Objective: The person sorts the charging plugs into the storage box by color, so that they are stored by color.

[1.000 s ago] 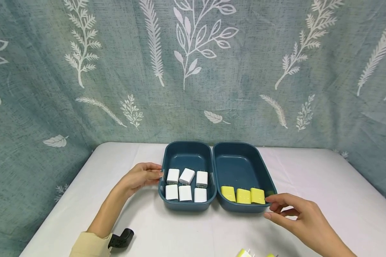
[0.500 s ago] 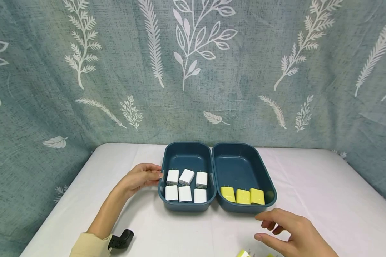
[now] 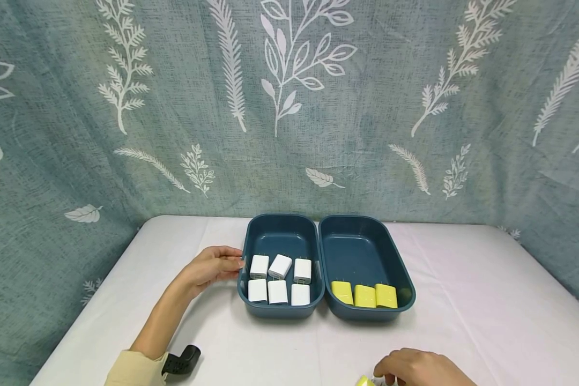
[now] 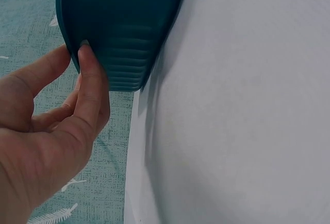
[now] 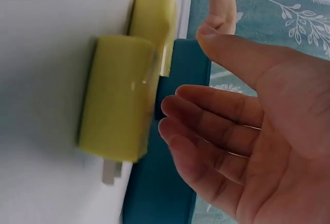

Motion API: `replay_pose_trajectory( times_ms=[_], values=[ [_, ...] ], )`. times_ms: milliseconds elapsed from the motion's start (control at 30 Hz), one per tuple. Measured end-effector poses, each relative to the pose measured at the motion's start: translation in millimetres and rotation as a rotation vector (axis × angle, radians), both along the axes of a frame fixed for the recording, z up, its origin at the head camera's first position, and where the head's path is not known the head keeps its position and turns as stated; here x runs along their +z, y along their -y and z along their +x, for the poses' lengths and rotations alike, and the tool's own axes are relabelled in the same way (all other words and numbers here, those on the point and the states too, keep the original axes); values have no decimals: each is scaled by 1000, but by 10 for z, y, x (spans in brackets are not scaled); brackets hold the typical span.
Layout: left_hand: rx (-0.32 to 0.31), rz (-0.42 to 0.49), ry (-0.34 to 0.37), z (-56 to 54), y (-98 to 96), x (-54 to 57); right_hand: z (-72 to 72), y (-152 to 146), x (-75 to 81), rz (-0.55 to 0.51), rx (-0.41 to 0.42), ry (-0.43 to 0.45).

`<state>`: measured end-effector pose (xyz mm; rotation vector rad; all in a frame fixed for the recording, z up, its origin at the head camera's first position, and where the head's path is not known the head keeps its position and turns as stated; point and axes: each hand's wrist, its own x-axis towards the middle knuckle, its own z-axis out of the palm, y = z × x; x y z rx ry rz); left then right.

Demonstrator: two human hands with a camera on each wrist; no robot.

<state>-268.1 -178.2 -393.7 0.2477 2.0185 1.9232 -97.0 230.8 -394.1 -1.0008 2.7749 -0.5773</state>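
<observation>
My left hand [image 3: 215, 266] pinches the left rim of the left blue bin [image 3: 281, 312], thumb and fingers at the wall in the left wrist view. Several white plug chargers [image 3: 277, 291] sit in that bin. Three yellow plug chargers [image 3: 364, 296] lie along the near end of the right blue bin [image 3: 366, 313]. At the bottom of the head view, my right hand [image 3: 418, 369] is low over the table beside a loose yellow charger [image 5: 117, 98]. Its fingers are loosely bent and hold nothing. Behind that charger lies another yellow charger [image 5: 153, 18].
Both bins stand side by side on a white-covered table [image 3: 212, 343]. A patterned green-blue curtain [image 3: 289, 177] hangs behind and to the sides. A black strap device [image 3: 182, 360] sits on the left wrist, by a beige sleeve [image 3: 136, 369].
My right hand has drawn back from the right bin's near corner toward the loose yellow chargers at the near side of the table. The left hand has stayed on its bin.
</observation>
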Motion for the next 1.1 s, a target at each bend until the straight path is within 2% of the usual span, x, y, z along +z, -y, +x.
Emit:
replay_pose_trajectory(
  times_ms=[133, 533, 767, 1100],
  values=[
    [3, 4, 1, 0, 7, -3, -5, 59, -49, 48, -18, 33],
    [6, 0, 6, -4, 4, -10, -37, 223, -65, 123, 15, 20],
    [1, -4, 5, -10, -4, -4, -16, 266, -110, 73, 100, -99],
    [-8, 4, -1, -6, 7, -13, 11, 296, -137, -10, 149, -190]
  ],
)
